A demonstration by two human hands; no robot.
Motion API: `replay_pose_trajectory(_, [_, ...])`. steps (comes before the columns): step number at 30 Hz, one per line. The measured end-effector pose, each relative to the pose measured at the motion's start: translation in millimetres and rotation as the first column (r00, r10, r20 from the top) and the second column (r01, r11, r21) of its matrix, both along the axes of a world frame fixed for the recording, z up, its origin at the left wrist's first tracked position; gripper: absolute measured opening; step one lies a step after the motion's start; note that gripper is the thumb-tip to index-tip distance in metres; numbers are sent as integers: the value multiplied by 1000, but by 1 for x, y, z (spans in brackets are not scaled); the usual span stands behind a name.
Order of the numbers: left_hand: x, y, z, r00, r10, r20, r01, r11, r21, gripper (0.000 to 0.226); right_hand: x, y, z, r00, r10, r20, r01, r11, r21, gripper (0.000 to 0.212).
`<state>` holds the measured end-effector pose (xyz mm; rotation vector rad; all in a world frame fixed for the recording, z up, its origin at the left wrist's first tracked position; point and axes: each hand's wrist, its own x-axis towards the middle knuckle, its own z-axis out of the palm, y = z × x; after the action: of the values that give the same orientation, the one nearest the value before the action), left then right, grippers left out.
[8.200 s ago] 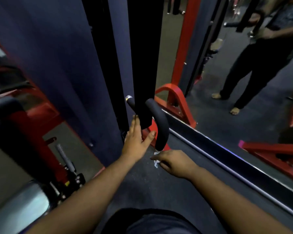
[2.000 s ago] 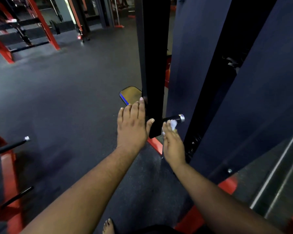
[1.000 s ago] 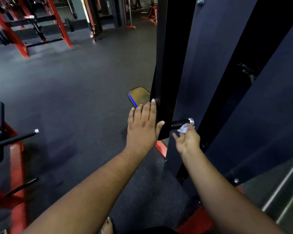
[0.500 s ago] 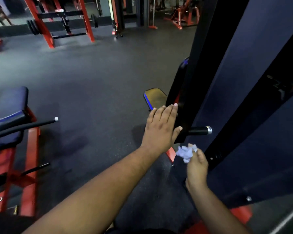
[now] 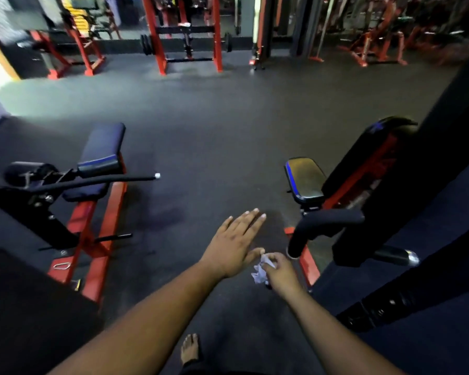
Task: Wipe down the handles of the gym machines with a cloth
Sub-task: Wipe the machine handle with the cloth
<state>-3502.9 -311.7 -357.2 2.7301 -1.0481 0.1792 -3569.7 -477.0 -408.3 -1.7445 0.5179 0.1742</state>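
Right hand (image 5: 280, 272) pinches the cloth (image 5: 260, 273) (left hand (image 5: 234, 246) flat, empty); wrap it round the handle (image 5: 322, 226) at two o'clock

You are standing in a gym. Dark rubber flooring (image 5: 214, 125) is covering the whole room. Red steel racks (image 5: 187, 33) with weight plates are standing along the far wall. On your left a padded bench (image 5: 100, 155) on a red frame is sitting, and on your right a machine seat (image 5: 305, 180) with a black padded handle (image 5: 322, 226) is showing beside a dark upright column.
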Motion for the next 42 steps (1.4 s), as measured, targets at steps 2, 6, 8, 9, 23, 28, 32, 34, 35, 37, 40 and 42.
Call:
replay_pose_trajectory(2, [7, 32, -4, 988, 120, -101, -114, 992, 58, 80, 21, 20, 4, 998, 53, 16, -52, 997, -59, 14])
replay_pose_trajectory(6, [26, 94, -14, 930, 308, -201, -284, 949, 138, 82, 66, 61, -2, 977, 213, 27, -209, 971, -115, 13])
replay_pose_trajectory(8, [37, 124, -20, 891, 384, -243, -349, 921, 174, 83, 97, 78, -21, 958, 285, 24, -281, 953, -115, 11])
replay_pose_trajectory(9, [44, 140, -22, 871, 417, -260, -379, 907, 185, 83, 113, 89, -25, 948, 316, 33, -310, 944, -111, 9])
replay_pose_trajectory(23, [184, 267, -56, 740, 530, -415, -494, 846, 200, 84, 267, 218, -9, 951, 304, 54, -297, 948, -114, 6])
replay_pose_trajectory(28, [240, 284, -67, 710, 530, -464, -491, 845, 213, 85, 321, 237, -19, 961, 277, 13, -271, 948, -164, 10])
replay_pose_trajectory(32, [294, 288, -80, 677, 550, -490, -526, 826, 200, 86, 383, 239, -33, 948, 315, -31, -316, 935, -158, 4])
replay_pose_trajectory(34, [325, 289, -90, 652, 571, -500, -557, 807, 195, 86, 422, 238, -42, 930, 364, -52, -368, 914, -171, 4])
replay_pose_trajectory(35, [340, 290, -94, 636, 582, -507, -574, 796, 193, 86, 443, 237, -45, 922, 383, -62, -388, 904, -178, 4])
replay_pose_trajectory(37, [374, 291, -100, 601, 617, -508, -613, 764, 201, 86, 489, 236, -51, 899, 434, -55, -437, 883, -168, 1])
replay_pose_trajectory(40, [421, 288, -100, 536, 682, -498, -682, 698, 221, 84, 561, 234, -58, 834, 548, -69, -550, 813, -192, 2])
replay_pose_trajectory(42, [446, 285, -95, 507, 713, -485, -705, 666, 244, 83, 607, 239, -54, 780, 624, -57, -620, 756, -208, 2])
